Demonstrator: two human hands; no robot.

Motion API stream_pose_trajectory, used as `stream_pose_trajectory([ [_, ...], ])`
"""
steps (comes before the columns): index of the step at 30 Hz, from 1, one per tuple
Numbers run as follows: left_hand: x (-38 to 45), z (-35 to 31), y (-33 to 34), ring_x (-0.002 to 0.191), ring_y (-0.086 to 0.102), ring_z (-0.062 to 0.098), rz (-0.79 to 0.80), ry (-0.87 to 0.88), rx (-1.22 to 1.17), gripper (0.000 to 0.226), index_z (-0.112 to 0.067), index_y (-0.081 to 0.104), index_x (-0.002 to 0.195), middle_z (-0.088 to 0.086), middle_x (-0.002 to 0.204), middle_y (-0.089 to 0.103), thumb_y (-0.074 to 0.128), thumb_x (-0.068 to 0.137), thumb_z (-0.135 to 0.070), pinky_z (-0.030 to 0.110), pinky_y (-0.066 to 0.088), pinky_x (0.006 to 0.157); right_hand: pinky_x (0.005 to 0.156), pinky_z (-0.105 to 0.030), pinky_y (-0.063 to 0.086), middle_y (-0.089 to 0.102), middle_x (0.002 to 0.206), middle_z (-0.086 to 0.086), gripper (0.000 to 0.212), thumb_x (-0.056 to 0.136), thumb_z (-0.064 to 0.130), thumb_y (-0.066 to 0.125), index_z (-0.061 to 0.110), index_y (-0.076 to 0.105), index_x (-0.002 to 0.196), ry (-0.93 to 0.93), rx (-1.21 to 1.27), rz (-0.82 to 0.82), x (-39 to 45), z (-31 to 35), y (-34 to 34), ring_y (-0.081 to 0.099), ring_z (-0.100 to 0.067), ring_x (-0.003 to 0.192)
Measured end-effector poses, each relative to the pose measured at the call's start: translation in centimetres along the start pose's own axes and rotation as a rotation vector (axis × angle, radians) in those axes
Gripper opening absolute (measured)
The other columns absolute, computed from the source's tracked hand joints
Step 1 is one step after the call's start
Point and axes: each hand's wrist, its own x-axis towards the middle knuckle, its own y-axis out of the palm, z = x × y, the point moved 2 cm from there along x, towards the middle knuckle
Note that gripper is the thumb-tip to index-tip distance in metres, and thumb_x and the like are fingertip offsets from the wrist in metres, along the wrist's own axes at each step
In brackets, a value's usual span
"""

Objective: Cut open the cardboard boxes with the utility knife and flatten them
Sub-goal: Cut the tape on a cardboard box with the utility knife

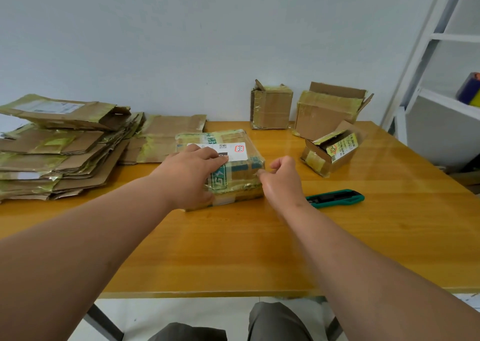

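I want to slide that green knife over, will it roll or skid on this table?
The utility knife looks flat-sided, so it should not roll. The table looks glossy, so it may skid easily. It seems slim and probably light.

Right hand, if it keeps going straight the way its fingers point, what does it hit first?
Most likely the taped box. The right hand has its curled fingers aimed left at the box's near right corner, apparently just touching the tape there. The left hand rests farther along on top. Depth is hard to judge.

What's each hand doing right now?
Left hand: fingers flat, pressing on the taped box.
Right hand: fingers curled at the box's edge; a hold cannot be told.
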Motion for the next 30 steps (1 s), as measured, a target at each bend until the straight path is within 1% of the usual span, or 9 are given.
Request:
stream_pose_trajectory([
  [9, 0.2, -0.2, 0.3, 0.133, 0.027, 0.025, 0.004, -0.008, 0.041, 0.095, -0.033, 0.008, 0.154, -0.01, 0.154, 0.024, 0.066, 0.08, -0.047, 0.042, 0.041, 0.106, 0.099, -0.056, 0.046, 0.053, 0.082, 0.005, 0.015, 0.099, 0.02, 0.053, 0.025, 0.039, 0.098, -0.092, 0.054, -0.078, -0.1, 2.1, 0.4, 0.056, -0.015, 0.077],
  [14, 0.3, -0.6, -0.5, 0.13, 0.035, 0.024, -0.011, 0.007, 0.063, 0.089, -0.03, 0.015, 0.153, -0.007, 0.152, 0.03, 0.063, 0.082, -0.052, 0.038, 0.04, 0.107, 0.077, -0.044, 0.056, 0.061, 0.093, -0.002, 0.019, 0.098, 0.022, 0.054, 0.02, 0.044, 0.114, -0.066, 0.072, 0.044, -0.8, 1.7, -1.4, 0.067, -0.023, 0.086],
  [16, 0.2, -0.7, -0.8, 0.127, 0.04, 0.023, -0.022, 0.013, 0.088, 0.084, -0.029, 0.018, 0.152, -0.006, 0.15, 0.035, 0.06, 0.083, -0.053, 0.037, 0.041, 0.106, 0.077, -0.044, 0.057, 0.062, 0.098, -0.005, 0.021, 0.097, 0.021, 0.052, 0.018, 0.045, 0.116, -0.009, 0.102, 0.064, -0.9, 0.8, -1.7, 0.068, -0.024, 0.087],
  [19, 0.3, -1.0, -1.4, 0.114, 0.05, 0.02, -0.05, 0.015, 0.087, 0.072, -0.027, 0.029, 0.148, -0.005, 0.137, 0.049, 0.055, 0.085, -0.051, 0.032, 0.048, 0.092, 0.08, -0.04, 0.055, 0.06, 0.103, -0.003, 0.026, 0.099, 0.021, 0.052, 0.017, 0.044, 0.123, 0.038, 0.171, 0.114, -1.2, 0.3, -1.2, 0.07, -0.026, 0.094],
  [21, 0.3, -1.1, -1.8, 0.095, 0.055, 0.018, -0.054, 0.008, 0.061, 0.064, -0.027, 0.033, 0.143, -0.004, 0.121, 0.057, 0.054, 0.087, -0.048, 0.028, 0.047, 0.074, 0.084, -0.045, 0.055, 0.059, 0.097, 0.0, 0.028, 0.1, 0.021, 0.05, 0.019, 0.043, 0.126, 0.025, 0.161, 0.108, -1.3, 0.5, -0.9, 0.068, -0.026, 0.097],
  [23, 0.2, -0.8, -2.2, 0.081, 0.053, 0.015, -0.044, 0.009, 0.036, 0.056, -0.026, 0.036, 0.136, -0.005, 0.103, 0.059, 0.054, 0.087, -0.047, 0.028, 0.047, 0.066, 0.086, -0.046, 0.056, 0.058, 0.095, 0.0, 0.027, 0.1, 0.021, 0.049, 0.02, 0.043, 0.127, 0.039, 0.185, 0.067, -1.2, 0.6, -0.8, 0.066, -0.026, 0.098],
  [26, 0.1, -0.2, -2.2, 0.086, 0.054, 0.016, -0.019, 0.027, 0.036, 0.055, -0.026, 0.04, 0.132, -0.004, 0.108, 0.059, 0.055, 0.087, -0.053, 0.031, 0.05, 0.072, 0.083, -0.047, 0.057, 0.057, 0.098, 0.0, 0.032, 0.098, 0.019, 0.052, 0.019, 0.04, 0.128, 0.092, 0.251, 0.089, -1.0, 0.7, -0.7, 0.067, -0.028, 0.099],
  [27, 0.2, -0.1, -2.1, 0.091, 0.054, 0.016, -0.011, 0.03, 0.027, 0.057, -0.027, 0.041, 0.133, -0.004, 0.113, 0.059, 0.056, 0.086, -0.055, 0.031, 0.05, 0.076, 0.075, -0.042, 0.058, 0.056, 0.1, 0.0, 0.035, 0.097, 0.017, 0.053, 0.019, 0.037, 0.128, 0.107, 0.268, 0.119, -1.0, 0.7, -0.6, 0.068, -0.025, 0.093],
  [30, 0.2, 0.3, -1.7, 0.106, 0.052, 0.017, 0.012, 0.033, -0.024, 0.066, -0.027, 0.04, 0.136, -0.004, 0.124, 0.056, 0.06, 0.082, -0.058, 0.034, 0.049, 0.088, 0.054, -0.027, 0.043, 0.06, 0.107, -0.004, 0.039, 0.094, 0.015, 0.057, 0.018, 0.036, 0.127, 0.184, 0.394, 0.144, -1.1, 0.6, -0.2, 0.065, -0.017, 0.07],
])
